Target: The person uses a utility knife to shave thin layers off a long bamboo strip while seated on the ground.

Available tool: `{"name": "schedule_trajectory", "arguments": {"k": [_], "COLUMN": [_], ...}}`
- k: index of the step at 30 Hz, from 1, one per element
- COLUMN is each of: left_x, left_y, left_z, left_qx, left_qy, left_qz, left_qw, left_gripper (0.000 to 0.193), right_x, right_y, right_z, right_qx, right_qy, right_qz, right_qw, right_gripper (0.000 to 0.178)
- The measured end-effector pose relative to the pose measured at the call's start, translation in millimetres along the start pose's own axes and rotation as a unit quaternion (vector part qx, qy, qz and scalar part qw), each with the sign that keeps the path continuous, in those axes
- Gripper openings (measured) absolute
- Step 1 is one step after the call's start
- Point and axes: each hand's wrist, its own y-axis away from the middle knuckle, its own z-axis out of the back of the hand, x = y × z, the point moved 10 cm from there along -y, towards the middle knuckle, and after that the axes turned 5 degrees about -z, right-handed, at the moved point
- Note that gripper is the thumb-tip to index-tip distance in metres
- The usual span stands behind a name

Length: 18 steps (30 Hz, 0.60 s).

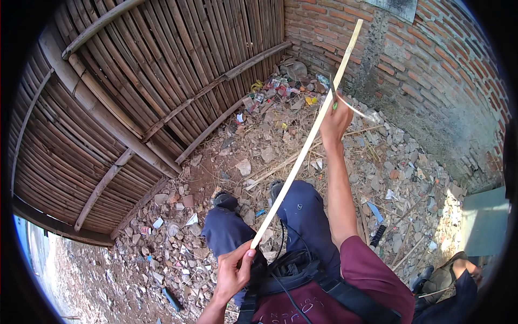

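A long, pale bamboo strip [298, 162] runs slantwise from above my lap up toward the brick wall. Its near end is pinched between the thumb and fingers of my left hand [233, 272]. Farther along, my right hand [335, 121] is closed around a knife [333, 90], whose dark blade lies against the strip's upper part. A bit of green shows at the fist, perhaps the knife's handle, mostly hidden by the fingers. From beside the right hand a thin, light sliver [357, 112] curls away to the right; whether it is still joined to the strip I cannot tell.
A bamboo-slat wall [145, 75] rises on the left and a brick wall [431, 70] on the right. Rubble and litter [264, 154] cover the ground around my bent knees. Dark cylindrical objects [171, 298] lie among the stones. Another person [456, 275] sits at the lower right.
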Motion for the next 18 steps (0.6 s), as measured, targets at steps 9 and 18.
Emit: {"name": "schedule_trajectory", "arguments": {"k": [9,18], "left_x": [68,61], "left_y": [47,-11], "left_z": [8,-26], "left_qx": [0.075,0.128], "left_qy": [0.171,0.339], "left_qz": [0.169,0.149], "left_qw": [0.968,0.92], "left_gripper": [0.031,0.035], "right_x": [-222,2], "right_y": [3,129], "right_z": [-70,-31], "right_qx": [0.332,0.488], "right_qy": [-0.256,-0.493], "right_qz": [-0.424,-0.385], "right_qw": [0.803,0.609], "right_gripper": [0.031,0.062]}}
